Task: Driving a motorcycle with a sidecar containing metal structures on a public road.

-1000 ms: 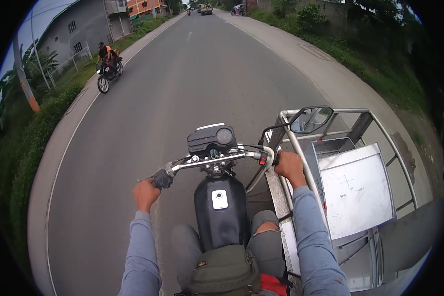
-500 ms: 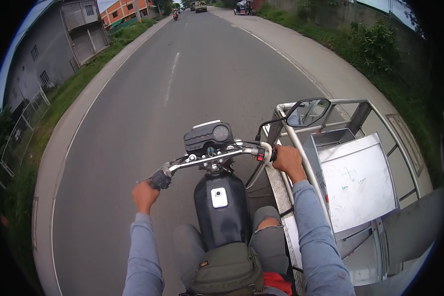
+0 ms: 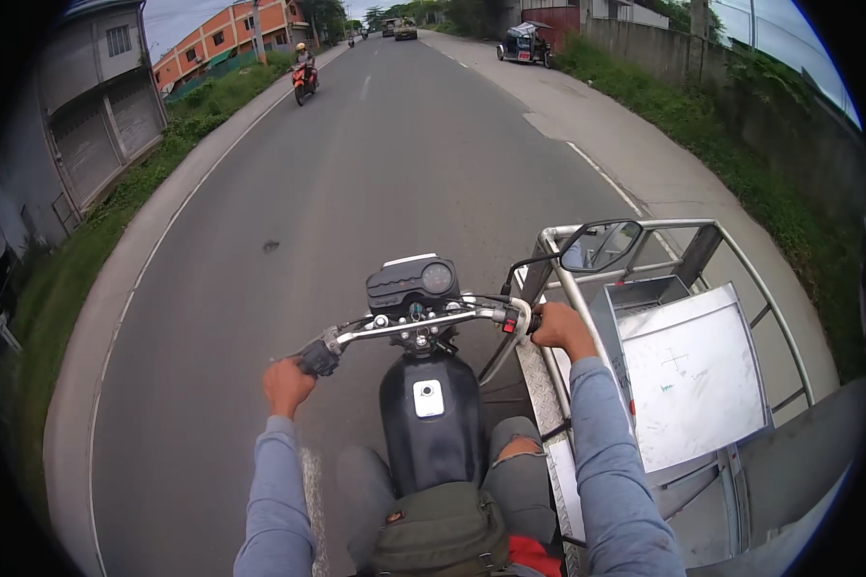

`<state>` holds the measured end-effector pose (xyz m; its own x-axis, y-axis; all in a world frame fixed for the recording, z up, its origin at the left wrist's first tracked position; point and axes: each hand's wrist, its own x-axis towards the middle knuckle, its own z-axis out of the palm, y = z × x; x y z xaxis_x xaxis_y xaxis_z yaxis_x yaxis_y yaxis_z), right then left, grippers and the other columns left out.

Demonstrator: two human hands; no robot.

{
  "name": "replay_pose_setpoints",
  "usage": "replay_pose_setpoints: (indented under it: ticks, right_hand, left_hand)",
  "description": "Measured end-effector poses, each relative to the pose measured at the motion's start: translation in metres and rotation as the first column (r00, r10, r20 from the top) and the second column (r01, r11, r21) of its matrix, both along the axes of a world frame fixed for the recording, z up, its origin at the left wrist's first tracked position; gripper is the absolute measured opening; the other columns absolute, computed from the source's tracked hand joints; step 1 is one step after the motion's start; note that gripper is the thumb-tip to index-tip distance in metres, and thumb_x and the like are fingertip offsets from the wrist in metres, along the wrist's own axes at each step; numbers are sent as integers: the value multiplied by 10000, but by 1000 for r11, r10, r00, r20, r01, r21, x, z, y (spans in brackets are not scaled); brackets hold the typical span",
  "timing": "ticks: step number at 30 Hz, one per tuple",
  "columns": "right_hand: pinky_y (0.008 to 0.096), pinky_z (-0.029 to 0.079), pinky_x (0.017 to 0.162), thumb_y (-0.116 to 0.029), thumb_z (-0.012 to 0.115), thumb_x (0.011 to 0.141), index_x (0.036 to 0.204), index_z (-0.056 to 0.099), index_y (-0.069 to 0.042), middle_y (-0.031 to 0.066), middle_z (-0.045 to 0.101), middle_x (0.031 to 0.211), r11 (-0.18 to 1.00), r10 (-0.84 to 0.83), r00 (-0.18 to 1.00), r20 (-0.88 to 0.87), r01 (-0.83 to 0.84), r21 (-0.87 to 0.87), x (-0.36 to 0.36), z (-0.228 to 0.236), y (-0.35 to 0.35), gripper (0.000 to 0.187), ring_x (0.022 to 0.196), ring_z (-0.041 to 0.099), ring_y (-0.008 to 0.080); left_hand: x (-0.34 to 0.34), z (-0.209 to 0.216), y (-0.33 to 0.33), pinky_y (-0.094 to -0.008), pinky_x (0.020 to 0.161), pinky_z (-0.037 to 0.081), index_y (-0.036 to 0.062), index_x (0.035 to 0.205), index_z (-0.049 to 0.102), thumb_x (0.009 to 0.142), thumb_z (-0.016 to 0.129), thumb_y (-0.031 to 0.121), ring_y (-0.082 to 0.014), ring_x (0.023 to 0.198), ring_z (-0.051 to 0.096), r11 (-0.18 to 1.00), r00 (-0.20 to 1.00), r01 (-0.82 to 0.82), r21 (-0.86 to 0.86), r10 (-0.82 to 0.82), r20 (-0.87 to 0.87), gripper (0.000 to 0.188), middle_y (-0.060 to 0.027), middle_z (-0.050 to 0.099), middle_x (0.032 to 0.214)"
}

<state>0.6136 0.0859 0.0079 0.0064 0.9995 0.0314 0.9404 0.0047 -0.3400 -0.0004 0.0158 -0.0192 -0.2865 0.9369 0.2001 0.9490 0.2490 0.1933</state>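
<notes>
I sit astride a motorcycle with a black fuel tank [image 3: 431, 438] and a silver handlebar [image 3: 394, 328]. My left hand [image 3: 287, 386] is wrapped round the left grip, beside the black switch housing [image 3: 318, 358]. Round the right grip my right hand [image 3: 562, 329] is closed, next to a red switch [image 3: 509, 326]. Both palms and most of the fingers are hidden from above. Between the hands sits a black instrument cluster [image 3: 412, 280] with a round dial. A dark green bag [image 3: 440, 529] rests on my lap.
A metal-framed sidecar [image 3: 777, 332] on the right carries a large white panel or box [image 3: 693, 380]. A mirror [image 3: 601, 246] stands before it. An orange motorcycle with a rider [image 3: 303, 81] is ahead on the left; a parked tricycle [image 3: 524, 44] stands right; vehicles [image 3: 404, 29] are farther up the road.
The road scene has come nearer: the orange motorcycle and the parked tricycle appear larger. The view has tilted up, so the handlebar sits lower. Both hands stay on the grips.
</notes>
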Motion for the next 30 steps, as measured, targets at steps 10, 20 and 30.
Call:
replay_pose_setpoints:
  ticks: [10,20,30]
  right_hand:
    - [559,660,1129,-317,947,812,1450,847,-140,224,867,1340,997,-21,995,98,27,-70,-6,0,5,670,1288,821,437]
    - [564,689,996,-269,868,878,1279,864,-142,205,885,1164,998,-57,984,170,50,45,-8,-6,-6,421,1133,862,429]
    - [603,666,929,-147,804,799,1220,865,-123,237,861,1026,993,-42,989,143,25,117,-6,-6,-4,426,1028,844,470]
  left_hand:
    - [-7,0,5,-536,965,669,203,1270,946,841,903,310,-428,1080,855,999,1000,31,24,-31,2,445,-188,899,1102]
    - [0,-7,-3,-519,986,674,203,1258,951,843,906,312,-409,1095,862,1000,998,7,4,-7,-66,431,-174,906,1137]
    - [1,-9,3,-533,991,682,189,1345,928,848,919,300,-416,1103,869,997,997,-67,-42,66,-36,510,-192,906,1144]
